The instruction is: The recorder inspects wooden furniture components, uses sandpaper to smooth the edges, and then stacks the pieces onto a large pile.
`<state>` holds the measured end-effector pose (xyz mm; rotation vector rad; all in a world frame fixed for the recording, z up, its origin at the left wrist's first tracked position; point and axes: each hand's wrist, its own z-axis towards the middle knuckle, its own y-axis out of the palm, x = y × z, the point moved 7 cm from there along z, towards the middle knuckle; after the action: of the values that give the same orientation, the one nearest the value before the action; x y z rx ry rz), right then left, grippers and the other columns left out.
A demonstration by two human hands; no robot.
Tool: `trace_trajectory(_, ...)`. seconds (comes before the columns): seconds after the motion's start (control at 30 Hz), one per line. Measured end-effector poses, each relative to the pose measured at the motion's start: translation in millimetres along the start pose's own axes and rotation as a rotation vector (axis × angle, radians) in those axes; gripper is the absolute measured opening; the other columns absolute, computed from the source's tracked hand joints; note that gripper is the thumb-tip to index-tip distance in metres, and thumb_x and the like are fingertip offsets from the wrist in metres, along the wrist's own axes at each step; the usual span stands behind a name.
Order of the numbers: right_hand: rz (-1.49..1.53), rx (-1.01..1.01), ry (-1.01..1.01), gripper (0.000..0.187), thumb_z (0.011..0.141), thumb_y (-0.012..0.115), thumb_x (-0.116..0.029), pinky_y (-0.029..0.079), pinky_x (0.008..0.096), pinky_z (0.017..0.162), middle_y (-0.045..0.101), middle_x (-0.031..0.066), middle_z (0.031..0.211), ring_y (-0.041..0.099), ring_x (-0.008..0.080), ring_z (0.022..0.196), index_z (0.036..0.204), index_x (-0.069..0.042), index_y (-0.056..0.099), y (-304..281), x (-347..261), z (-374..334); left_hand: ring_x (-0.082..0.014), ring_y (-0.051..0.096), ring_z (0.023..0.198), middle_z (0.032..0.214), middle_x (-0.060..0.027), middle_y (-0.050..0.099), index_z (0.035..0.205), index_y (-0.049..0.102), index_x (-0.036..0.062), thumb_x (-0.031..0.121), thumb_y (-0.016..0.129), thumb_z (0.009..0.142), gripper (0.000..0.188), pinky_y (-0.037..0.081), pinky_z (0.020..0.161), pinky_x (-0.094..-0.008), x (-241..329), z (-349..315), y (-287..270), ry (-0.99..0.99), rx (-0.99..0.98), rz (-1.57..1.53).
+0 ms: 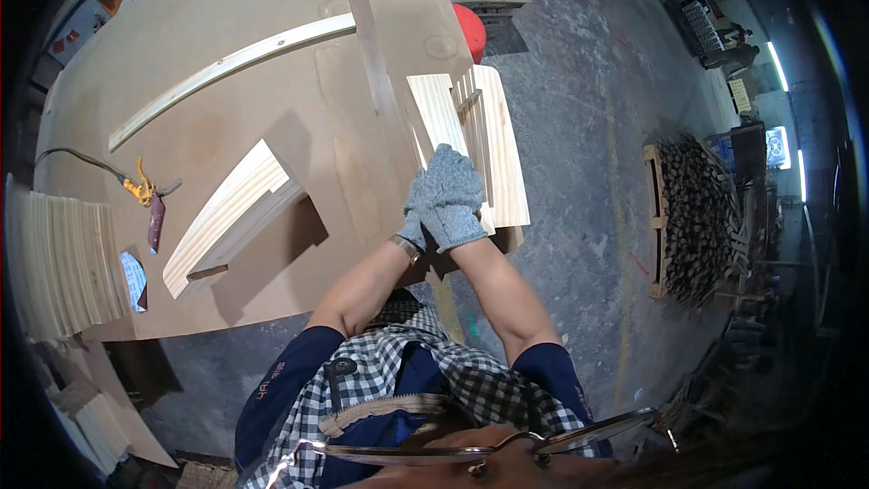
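Observation:
Both my hands wear grey knitted gloves and meet at the table's right edge. My right hand (454,192) is closed over the near part of a pale wooden board (438,107), its fingers folded. Close against it on the left, my left hand (413,210) grips the same board's left side; most of its fingers are hidden. The board slants away from me beside a slatted wooden piece (472,118) and a wider pale board (503,149). What lies under my palms cannot be seen.
A notched wooden piece (231,217) stands on the brown table (353,263). Behind are a long strip (235,63) and a flat grey-brown bar (369,45). At left are a yellow-handled tool with a hose (140,188) and stacked boards (68,263). A pallet of wood pieces (692,222) stands right.

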<state>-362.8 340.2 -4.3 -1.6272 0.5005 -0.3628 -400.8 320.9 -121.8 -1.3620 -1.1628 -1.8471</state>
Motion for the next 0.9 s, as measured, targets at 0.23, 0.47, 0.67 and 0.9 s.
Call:
trace_trajectory(0.23, 0.0, 0.028, -0.128, 0.038, 0.074, 0.058, -0.034, 0.047, 0.0398, 0.07, 0.057, 0.0186, 0.086, 0.059, 0.0323, 0.081, 0.09, 0.0, 0.051, -10, 15, 4, -0.0265, 0.05, 0.105, 0.113, -0.0114, 0.054, 0.116, 0.049, 0.0048, 0.026, 0.047, 0.088, 0.035, 0.038, 0.091, -0.0343, 6, 9, 12, 0.034, -0.072, -0.091)
trace_trajectory(0.47, -0.041, -0.152, -0.209, 0.046, 0.076, 0.055, -0.043, 0.047, 0.0421, 0.069, 0.058, 0.0195, 0.085, 0.06, 0.0322, 0.08, 0.094, -0.001, 0.055, -16, 31, 12, -0.0359, 0.054, 0.09, 0.096, -0.0184, 0.057, 0.095, 0.053, 0.0052, 0.011, 0.055, 0.074, 0.022, 0.045, 0.075, -0.0389, 3, 15, 1, -0.102, -0.254, 0.68)
trace_trajectory(0.67, 0.014, -0.139, -0.299, 0.05, 0.077, 0.053, -0.046, 0.045, 0.041, 0.075, 0.06, 0.0172, 0.089, 0.059, 0.0299, 0.087, 0.103, -0.004, 0.056, -22, 35, 7, -0.0203, 0.055, 0.083, 0.09, -0.0054, 0.057, 0.092, 0.054, 0.007, 0.021, 0.036, 0.091, 0.023, 0.045, 0.075, -0.0351, -18, -9, -3, -0.419, 0.297, -0.088)
trace_trajectory(0.9, 0.327, 0.306, -0.018, 0.052, 0.077, 0.053, -0.049, 0.044, 0.0351, 0.08, 0.061, 0.0154, 0.098, 0.058, 0.0301, 0.091, 0.111, -0.01, 0.056, -55, 141, 41, -0.0161, 0.056, 0.089, 0.101, -0.0074, 0.057, 0.107, 0.052, 0.0051, 0.032, 0.037, 0.092, 0.034, 0.047, 0.077, -0.0281, -9, -25, 17, -0.683, 0.309, -0.46)
